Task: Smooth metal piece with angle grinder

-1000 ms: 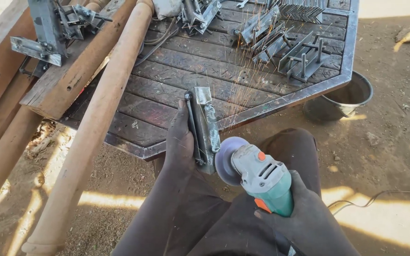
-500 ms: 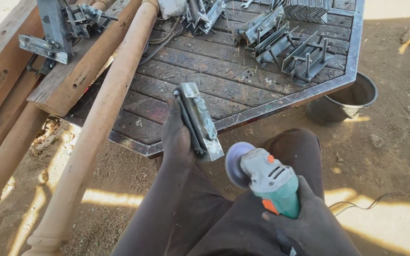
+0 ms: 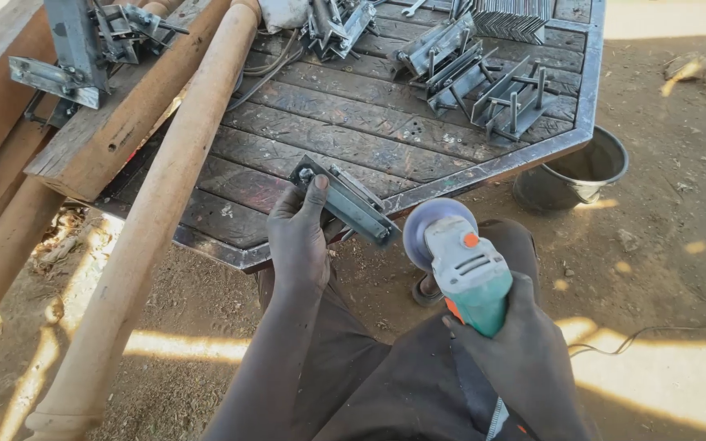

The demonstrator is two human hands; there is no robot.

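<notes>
We see the left hand point(image 3: 300, 237) clamped on a flat metal bracket point(image 3: 343, 200), thumb lying along its far end, pinning it at the near edge of the steel-framed work table point(image 3: 484, 167). The right hand point(image 3: 525, 359) is wrapped tight around the body of a teal and grey angle grinder point(image 3: 466, 273), its disc point(image 3: 435, 229) just right of the bracket's near end and seemingly not touching it.

Our worry is the closeness of disc and fingers: the bracket is held only by a bare hand, so if the disc bites it could kick the piece loose or skid toward the left hand. The bracket also overhangs the table rim, which would let it tip or slide off toward the lap. The knees sit directly under the grinder, so sparks or a slip would land on cloth. The cable point(image 3: 655, 331) trails across the dirt on the right and could snag.

For room, the near right side is open ground, with a dark bucket point(image 3: 574, 175) standing just off the table's corner. On the left, a long wooden pole point(image 3: 165, 212) runs diagonally beside the left forearm and limits swing that way. Far across the table lie welded metal frames point(image 3: 484, 82), well apart from the work.
</notes>
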